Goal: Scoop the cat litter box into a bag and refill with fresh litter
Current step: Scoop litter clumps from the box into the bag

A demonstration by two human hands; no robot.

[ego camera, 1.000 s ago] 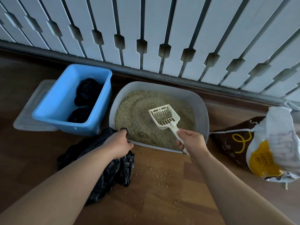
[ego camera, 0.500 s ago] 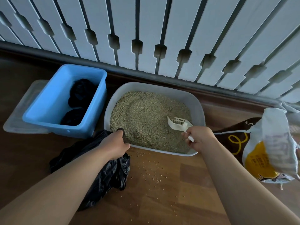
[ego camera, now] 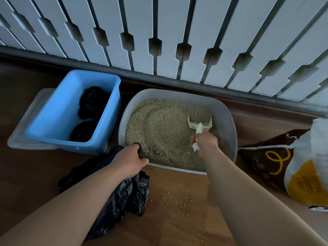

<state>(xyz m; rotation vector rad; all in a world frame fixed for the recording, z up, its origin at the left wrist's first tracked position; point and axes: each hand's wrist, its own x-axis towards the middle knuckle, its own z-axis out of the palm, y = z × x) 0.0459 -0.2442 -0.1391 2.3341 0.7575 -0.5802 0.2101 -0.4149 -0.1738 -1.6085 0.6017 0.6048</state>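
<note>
Cream scoop (ego camera: 200, 123) (blade down) in litter box (ego camera: 229, 121)

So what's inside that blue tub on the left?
Two dark, crumpled bundles lie along the blue tub's right side; they look like black bags. Their contents are hidden.

Right hand (ego camera: 205, 142) grips scoop (ego camera: 200, 125) in litter box (ego camera: 229, 121); left hand (ego camera: 130, 161) clutches black bag (ego camera: 127, 194).

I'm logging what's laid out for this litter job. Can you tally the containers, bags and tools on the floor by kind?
Open tubs: 2 (blue bin, grey litter box)
Clear lid or tray under the blue bin: 1
Bags: 2 (black bag in the left hand, litter sack)
Scoops: 1 (scoop in the right hand)
Total: 6
</note>
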